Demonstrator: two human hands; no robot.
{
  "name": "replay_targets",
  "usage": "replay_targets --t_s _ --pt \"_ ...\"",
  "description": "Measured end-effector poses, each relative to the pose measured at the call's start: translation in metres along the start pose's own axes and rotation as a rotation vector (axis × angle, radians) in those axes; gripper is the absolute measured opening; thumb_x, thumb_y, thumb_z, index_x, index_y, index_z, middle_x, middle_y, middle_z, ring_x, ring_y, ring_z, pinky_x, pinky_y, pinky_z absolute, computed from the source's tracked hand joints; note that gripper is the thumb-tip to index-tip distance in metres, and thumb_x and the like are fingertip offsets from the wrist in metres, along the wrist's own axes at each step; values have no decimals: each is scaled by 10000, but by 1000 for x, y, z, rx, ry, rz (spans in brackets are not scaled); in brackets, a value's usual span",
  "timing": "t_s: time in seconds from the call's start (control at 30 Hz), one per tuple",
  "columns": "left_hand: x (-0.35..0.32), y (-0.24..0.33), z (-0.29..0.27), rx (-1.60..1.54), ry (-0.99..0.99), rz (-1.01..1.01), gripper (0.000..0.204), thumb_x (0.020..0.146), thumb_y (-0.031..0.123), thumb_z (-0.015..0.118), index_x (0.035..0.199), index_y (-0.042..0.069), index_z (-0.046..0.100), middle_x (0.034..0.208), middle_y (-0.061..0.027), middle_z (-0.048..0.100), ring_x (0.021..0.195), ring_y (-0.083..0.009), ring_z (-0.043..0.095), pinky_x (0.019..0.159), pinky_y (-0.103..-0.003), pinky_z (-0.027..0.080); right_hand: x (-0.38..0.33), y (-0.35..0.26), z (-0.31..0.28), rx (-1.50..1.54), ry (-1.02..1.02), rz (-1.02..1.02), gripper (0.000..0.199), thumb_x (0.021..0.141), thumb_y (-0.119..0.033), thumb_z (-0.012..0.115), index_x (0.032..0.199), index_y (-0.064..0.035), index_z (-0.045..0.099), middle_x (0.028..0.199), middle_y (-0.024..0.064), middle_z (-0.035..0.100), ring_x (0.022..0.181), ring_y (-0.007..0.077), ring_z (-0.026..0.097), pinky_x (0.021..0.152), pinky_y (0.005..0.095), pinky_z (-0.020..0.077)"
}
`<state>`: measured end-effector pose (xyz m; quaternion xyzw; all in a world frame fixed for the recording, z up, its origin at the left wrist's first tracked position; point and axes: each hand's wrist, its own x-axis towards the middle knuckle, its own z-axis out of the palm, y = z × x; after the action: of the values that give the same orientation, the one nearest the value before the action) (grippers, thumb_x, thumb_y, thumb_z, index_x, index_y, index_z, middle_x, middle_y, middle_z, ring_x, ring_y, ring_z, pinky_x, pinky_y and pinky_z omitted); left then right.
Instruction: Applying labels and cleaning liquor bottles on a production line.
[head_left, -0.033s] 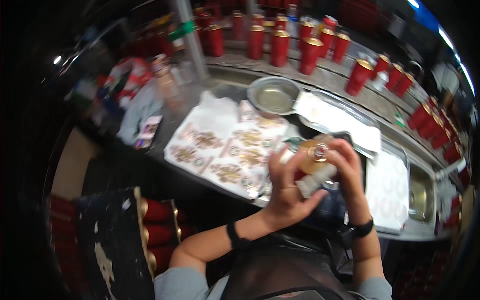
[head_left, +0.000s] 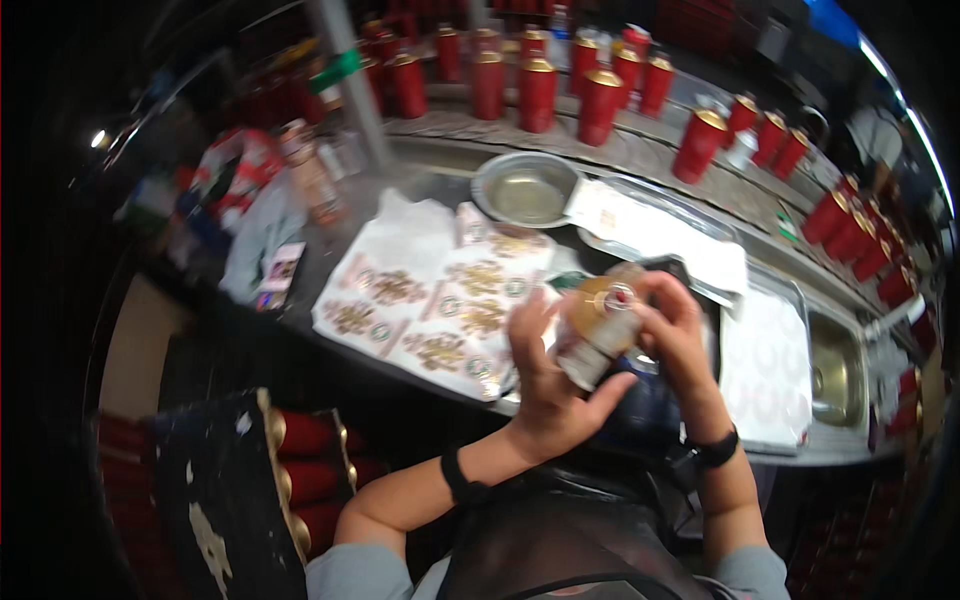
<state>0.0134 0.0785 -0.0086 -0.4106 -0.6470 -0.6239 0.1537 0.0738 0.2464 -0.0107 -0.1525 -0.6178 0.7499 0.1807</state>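
A gold-topped can (head_left: 598,325) with a pale label is held tilted above the counter's near edge. My left hand (head_left: 545,372) grips it from below and the left, fingers spread along its side. My right hand (head_left: 672,335) cups its top and right side. Just left of the hands lie white label sheets (head_left: 430,300) with gold and green prints, spread flat on the dark counter (head_left: 330,250).
A round metal bowl (head_left: 525,190) sits behind the sheets, with metal trays (head_left: 760,360) of white paper to its right. Rows of red gold-capped cans (head_left: 540,90) line the back ledge. More red cans (head_left: 310,460) lie stacked at lower left. A sink (head_left: 835,365) is right.
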Motion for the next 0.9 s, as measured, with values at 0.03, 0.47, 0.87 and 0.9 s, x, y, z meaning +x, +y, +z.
replay_targets --t_s 0.03,0.47,0.87,0.9 --pt "-2 -3 -4 350 -164 -7 908 651 177 911 1388 23 405 1397 -230 330 1285 -405 408 1093 -472 361 3 3 4 51 -11 31 308 880 -110 750 1146 -45 610 1036 5 628 862 77 638 729 217 529" --pt "67 -59 -50 -786 -820 -655 852 725 111 844 1462 30 425 1422 -95 508 1315 -200 488 1108 -349 387 -29 0 14 216 18 20 297 853 -55 756 1119 1 637 1148 26 524 820 31 590 667 177 480" --pt "77 -61 -29 -790 -849 -864 705 724 154 810 1358 24 531 1295 -92 598 1210 -168 566 1060 -329 428 -32 3 22 136 74 -57 234 841 -40 749 1048 -23 640 1095 10 557 706 -26 485 575 144 396" --pt "81 -60 -29 -767 -891 -852 714 716 173 818 1354 21 537 1296 -96 597 1214 -178 566 1065 -331 424 -33 3 23 92 64 -84 229 844 -36 742 1050 -22 644 1089 16 565 707 -23 492 575 146 399"
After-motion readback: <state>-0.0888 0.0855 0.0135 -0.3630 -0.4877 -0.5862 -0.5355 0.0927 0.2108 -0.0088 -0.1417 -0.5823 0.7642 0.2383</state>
